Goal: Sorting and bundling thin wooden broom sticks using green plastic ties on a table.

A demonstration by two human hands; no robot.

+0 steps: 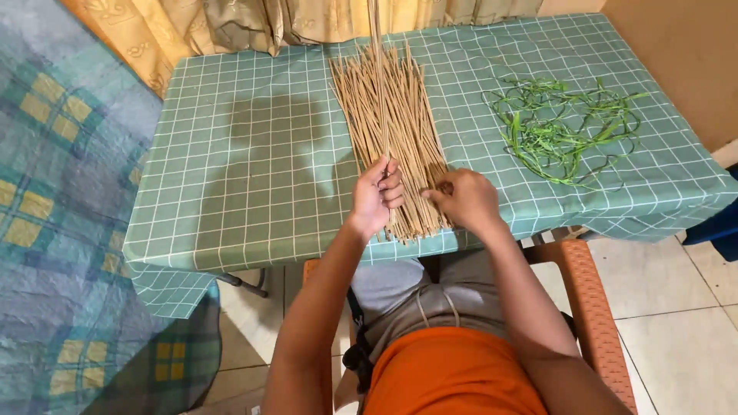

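While a patterned blanket (54,192) fills the left edge of the frame, the checked green tablecloth (246,154) spreads across the upper middle. At centre, the left hand (374,196) is closed around a few upright sticks (377,69), just above the flat stick bundle (392,131). Just right of it, the right hand (465,198) pinches at the bundle's near end, and green strips (565,127) lie at upper right.
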